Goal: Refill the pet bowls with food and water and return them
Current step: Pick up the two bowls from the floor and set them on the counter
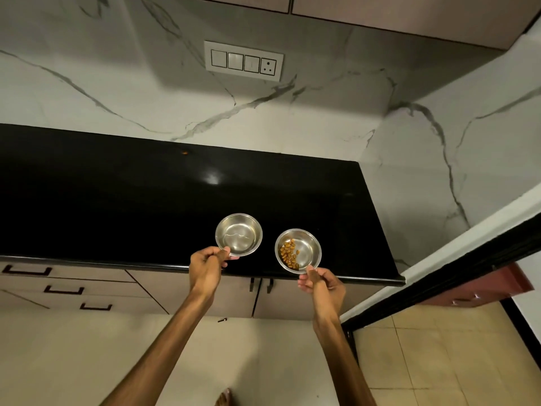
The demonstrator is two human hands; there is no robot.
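- Head view: left hand [206, 266] pinches the near rim of the water bowl [239, 234]; right hand [320, 284] pinches the food bowl [298, 251], kibble [288, 253] heaped on its left side.
- Both bowls sit at the near right edge of the black table [117, 200], just apart.
- Judged step: both filled, carrying begins.
- Next: lift level, or the water spills.

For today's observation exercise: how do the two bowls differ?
The left bowl holds no kibble, maybe water; the right bowl holds brown kibble. The left hand pinches the left bowl; the right hand pinches the right bowl, which tilts more. Both are small steel bowls.
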